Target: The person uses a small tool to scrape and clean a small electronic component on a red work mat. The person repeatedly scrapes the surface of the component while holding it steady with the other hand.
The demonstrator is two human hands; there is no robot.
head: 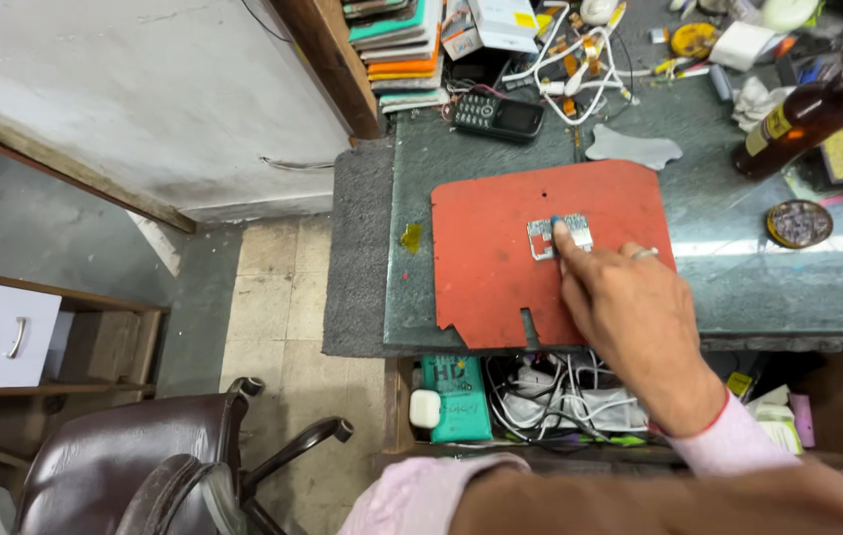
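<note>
Right hand [629, 317] fingertip presses small circuit board [560, 238] at its 11 o'clock on red mat [491, 258]; board's long axis 9–3; grip holds nothing; left hand unseen.

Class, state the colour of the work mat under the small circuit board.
Red work mat, clearest in the head view.

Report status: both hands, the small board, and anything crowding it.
Right hand fingertip pressing small circuit board on red mat. Left hand out of view. Mat around the board bare; black keypad phone and brown bottle lie off the mat.
</note>
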